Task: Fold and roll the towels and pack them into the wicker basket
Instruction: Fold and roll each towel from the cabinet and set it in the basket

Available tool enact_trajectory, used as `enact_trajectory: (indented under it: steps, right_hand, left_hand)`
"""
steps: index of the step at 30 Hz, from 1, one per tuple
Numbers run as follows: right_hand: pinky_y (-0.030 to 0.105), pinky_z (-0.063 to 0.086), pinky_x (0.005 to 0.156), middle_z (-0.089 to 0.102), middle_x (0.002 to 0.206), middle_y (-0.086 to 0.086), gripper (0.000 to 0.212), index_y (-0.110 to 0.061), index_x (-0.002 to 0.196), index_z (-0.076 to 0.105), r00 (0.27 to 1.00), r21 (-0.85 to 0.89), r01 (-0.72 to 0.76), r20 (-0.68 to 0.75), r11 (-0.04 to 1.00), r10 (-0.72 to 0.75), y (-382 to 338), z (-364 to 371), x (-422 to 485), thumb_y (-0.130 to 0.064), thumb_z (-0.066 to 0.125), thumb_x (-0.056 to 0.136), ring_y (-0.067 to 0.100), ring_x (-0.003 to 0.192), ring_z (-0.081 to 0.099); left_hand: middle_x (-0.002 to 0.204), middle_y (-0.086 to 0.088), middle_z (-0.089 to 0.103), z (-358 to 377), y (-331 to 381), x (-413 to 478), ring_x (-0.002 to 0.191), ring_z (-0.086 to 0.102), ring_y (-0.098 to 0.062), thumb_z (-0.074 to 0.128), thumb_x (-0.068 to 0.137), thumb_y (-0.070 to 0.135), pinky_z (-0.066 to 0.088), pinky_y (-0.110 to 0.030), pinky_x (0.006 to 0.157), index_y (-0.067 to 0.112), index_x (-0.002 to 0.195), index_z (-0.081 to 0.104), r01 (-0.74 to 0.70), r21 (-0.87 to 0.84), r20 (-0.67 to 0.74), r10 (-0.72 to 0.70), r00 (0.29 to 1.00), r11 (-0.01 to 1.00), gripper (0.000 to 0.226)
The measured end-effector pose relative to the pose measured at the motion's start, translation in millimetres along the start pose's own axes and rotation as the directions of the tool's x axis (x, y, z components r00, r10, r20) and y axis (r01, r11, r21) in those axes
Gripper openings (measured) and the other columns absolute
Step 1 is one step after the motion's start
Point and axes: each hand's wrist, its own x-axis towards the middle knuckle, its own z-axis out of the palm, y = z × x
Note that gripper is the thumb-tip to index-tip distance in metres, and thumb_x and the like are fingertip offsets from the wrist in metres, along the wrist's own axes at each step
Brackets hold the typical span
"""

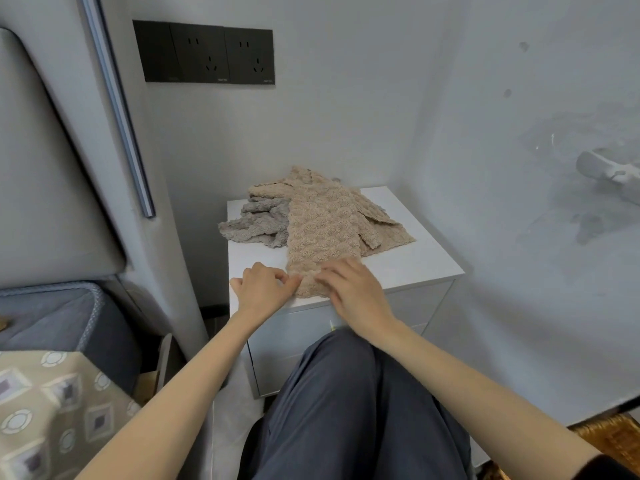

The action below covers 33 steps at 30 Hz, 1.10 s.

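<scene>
Towel-rolling scene from a head-worn camera, looking down at a seated person's bare forearms and dark-trousered knee.

A beige towel point(322, 230) lies folded into 1 long narrow strip on a white nightstand point(415, 261). The strip runs straight away from the person, and its near end sits at the front edge. This placement probably allows a roll to start at the body and travel away along the strip.

The left hand point(263, 285) rests on the nightstand just left of the strip. Its fingers are curled, and thumb and forefinger pinch the strip's near left corner, seemingly to keep that edge square. The right hand point(353, 289) reaches in from the right, wrist low, with bent fingers gripping over the near end. Its thumb is hidden.

Behind the strip, a grey towel point(256, 223) lies crumpled to the left. A second beige towel point(388, 230) spreads out beneath the strip to the right. Both look unfolded and waiting their turn.

The wicker basket point(620, 441) shows only as a woven brown patch at the lower right, on the floor well apart from the nightstand.
</scene>
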Motion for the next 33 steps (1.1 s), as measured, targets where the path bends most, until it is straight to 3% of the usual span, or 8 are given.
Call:
enact_trajectory:
  steps: [7,10,13,15,17,23,29,33]
  right_hand:
    - [0.036,0.055,0.089,0.069,0.115,0.008,0.039,-0.004,0.112,0.070,0.990,-0.061,0.073,0.128,0.995,-0.065,8.8,9.4,-20.9,-0.002,0.077,0.074,0.023,0.105,0.067]
    - [0.036,0.055,0.089,0.067,0.118,0.009,0.041,-0.003,0.116,0.067,0.984,-0.101,0.105,0.155,0.989,-0.089,26.4,1.5,-29.1,-0.002,0.076,0.076,0.023,0.109,0.065]
    - [0.039,0.055,0.086,0.067,0.119,0.012,0.045,0.001,0.116,0.067,0.977,-0.149,0.112,0.197,0.982,-0.081,36.0,-7.2,-33.9,0.002,0.078,0.072,0.025,0.107,0.066]
    - [0.041,0.055,0.088,0.066,0.119,0.014,0.045,0.002,0.116,0.066,0.973,-0.148,0.112,0.218,0.983,-0.078,38.1,-9.6,-33.7,0.003,0.076,0.073,0.026,0.108,0.065]
    - [0.037,0.049,0.099,0.062,0.127,0.011,0.040,-0.001,0.123,0.062,0.968,-0.072,0.065,0.246,0.995,-0.046,38.6,-10.2,-32.0,-0.001,0.068,0.083,0.024,0.116,0.061]
    - [0.012,0.025,0.107,0.056,0.135,0.001,0.033,-0.014,0.129,0.059,0.938,0.193,-0.212,0.314,0.958,0.144,49.4,-13.9,-26.2,-0.012,0.052,0.097,0.014,0.127,0.049]
    - [0.026,0.040,0.098,0.059,0.126,0.007,0.031,-0.009,0.128,0.055,0.933,0.161,-0.257,0.299,0.953,0.201,49.5,-4.2,-32.6,-0.007,0.045,0.099,0.021,0.114,0.056]
    - [0.028,0.035,0.074,0.061,0.092,0.004,0.021,-0.013,0.113,0.060,0.892,0.184,-0.400,0.302,0.898,0.336,51.5,-5.4,-24.2,-0.019,0.046,0.099,0.021,0.097,0.052]
  left_hand:
    - [0.089,0.000,0.059,2.0,-1.3,2.5,0.097,0.053,-0.025,0.052,0.082,0.062,0.022,-0.034,0.077,0.028,0.059,0.060,0.005,0.081,0.024,-0.007,1.000,0.997,0.041]
    - [0.090,-0.001,0.047,1.7,-2.8,-2.6,0.094,0.049,-0.025,0.059,0.083,0.055,0.027,-0.032,0.076,0.021,0.072,0.056,-0.066,0.100,-0.043,0.071,0.997,0.993,0.036]
    - [0.094,-0.003,0.047,-5.5,-2.7,-6.6,0.086,0.047,-0.023,0.070,0.083,0.031,0.039,-0.032,0.066,0.013,0.091,0.056,-0.342,0.038,-0.159,0.343,0.926,0.939,0.024]
    - [0.098,-0.003,0.059,-8.9,-2.3,-8.8,0.086,0.052,-0.027,0.068,0.084,0.012,0.043,-0.037,0.067,0.012,0.096,0.066,-0.573,0.106,-0.124,0.583,0.803,0.812,0.012]
    - [0.101,0.001,0.069,-9.3,-3.9,-10.2,0.091,0.056,-0.030,0.064,0.086,0.005,0.042,-0.037,0.072,0.013,0.099,0.072,-0.660,0.115,-0.041,0.668,0.743,0.742,0.017]
    - [0.118,0.015,0.065,-10.2,-12.1,-13.2,0.117,0.047,-0.014,0.054,0.091,0.028,0.033,-0.029,0.092,0.029,0.124,0.063,-0.563,0.171,0.056,0.562,0.825,0.809,0.034]
    - [0.119,0.008,0.063,-9.2,-7.6,-15.1,0.117,0.048,-0.016,0.052,0.093,0.025,0.032,-0.028,0.091,0.022,0.123,0.060,-0.555,0.192,0.083,0.550,0.831,0.810,0.031]
    - [0.097,-0.003,0.066,-9.6,-2.5,-15.7,0.101,0.051,-0.024,0.046,0.096,0.022,0.033,-0.032,0.079,0.012,0.104,0.059,-0.449,0.090,0.040,0.447,0.894,0.889,0.018]
